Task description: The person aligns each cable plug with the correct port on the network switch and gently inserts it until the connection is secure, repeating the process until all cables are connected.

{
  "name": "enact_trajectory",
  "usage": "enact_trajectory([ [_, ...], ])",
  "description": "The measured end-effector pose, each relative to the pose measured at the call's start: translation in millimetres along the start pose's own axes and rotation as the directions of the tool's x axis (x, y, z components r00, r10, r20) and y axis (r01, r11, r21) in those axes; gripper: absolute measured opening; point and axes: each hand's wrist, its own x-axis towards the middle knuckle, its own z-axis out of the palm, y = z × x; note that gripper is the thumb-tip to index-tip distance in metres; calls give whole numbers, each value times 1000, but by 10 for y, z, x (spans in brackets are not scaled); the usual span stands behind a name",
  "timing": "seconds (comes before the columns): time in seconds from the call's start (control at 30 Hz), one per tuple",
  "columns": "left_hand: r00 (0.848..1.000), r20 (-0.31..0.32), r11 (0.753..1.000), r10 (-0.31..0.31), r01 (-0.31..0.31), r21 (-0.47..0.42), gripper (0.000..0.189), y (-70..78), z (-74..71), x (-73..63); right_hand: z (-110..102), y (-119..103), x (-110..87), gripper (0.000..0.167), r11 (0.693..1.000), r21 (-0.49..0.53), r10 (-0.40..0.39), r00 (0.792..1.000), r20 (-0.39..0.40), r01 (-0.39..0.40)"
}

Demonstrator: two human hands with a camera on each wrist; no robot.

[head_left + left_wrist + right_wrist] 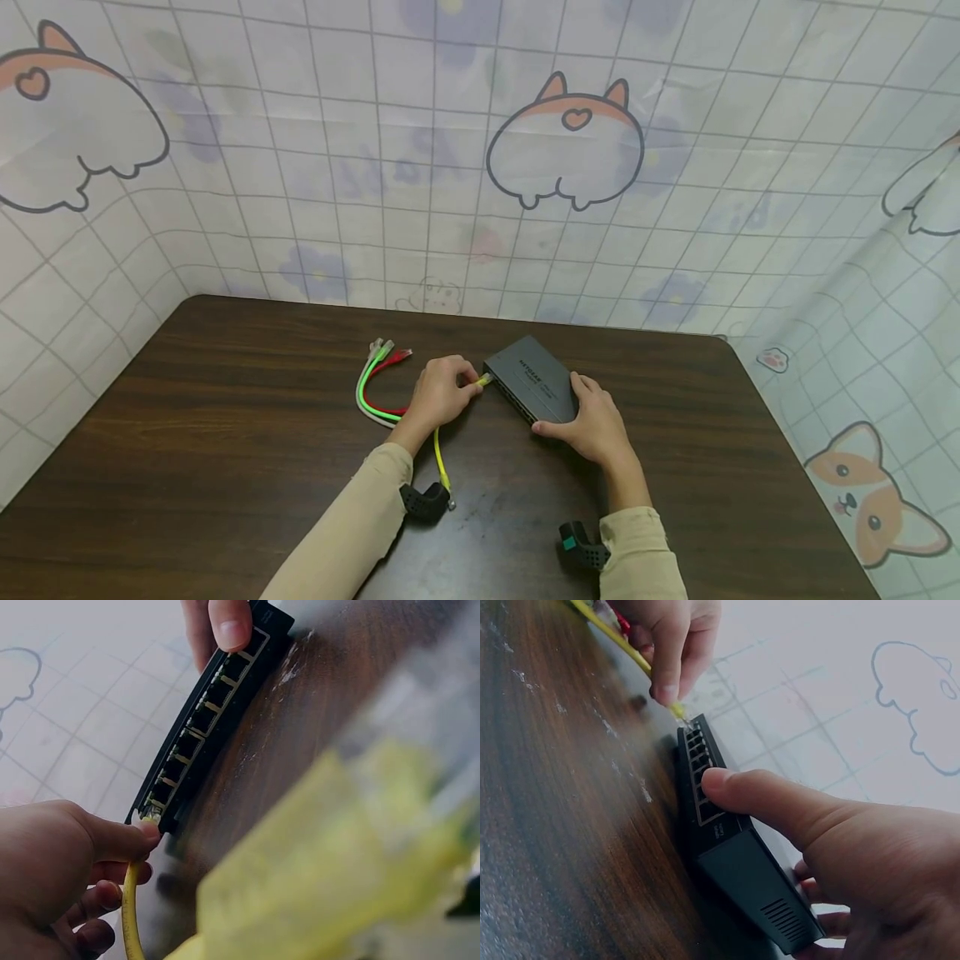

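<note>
A dark grey network switch (531,379), marked NETGEAR, is held by my right hand (596,419), with the thumb on its port side and the fingers round the far end. My left hand (444,390) pinches one plug end of a yellow network cable (130,915) between thumb and finger. That plug (679,714) is at the end port of the row; whether it is fully seated I cannot tell. The cable's other plug (322,862) hangs near the left wrist, large and blurred in the left wrist view. The remaining visible ports (201,720) hold no plugs.
Left of my left hand lie a green cable (363,387), a red cable (386,360) and a grey-white cable (358,400), partly hidden by the wrist. The dark wooden table (225,417) meets a patterned curtain (420,167) at its back edge.
</note>
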Motion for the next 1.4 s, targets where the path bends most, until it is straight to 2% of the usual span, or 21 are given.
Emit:
enact_trajectory([
  [0.57,999,4,999,32,-32,-13,6,-9,-8,-5,26,5,7,108,1000,13,-21,1000,11,21],
  [0.93,999,19,999,30,-29,-14,6,5,-10,-5,2,23,-3,108,1000,15,-12,1000,20,12],
  [1.17,999,51,1000,-6,6,0,7,3,-41,-13,-10,25,-1,110,999,39,-2,999,33,1],
  [1.4,998,61,999,-32,32,2,8,-27,-24,-18,-31,29,-4,107,992,121,34,999,33,-38],
])
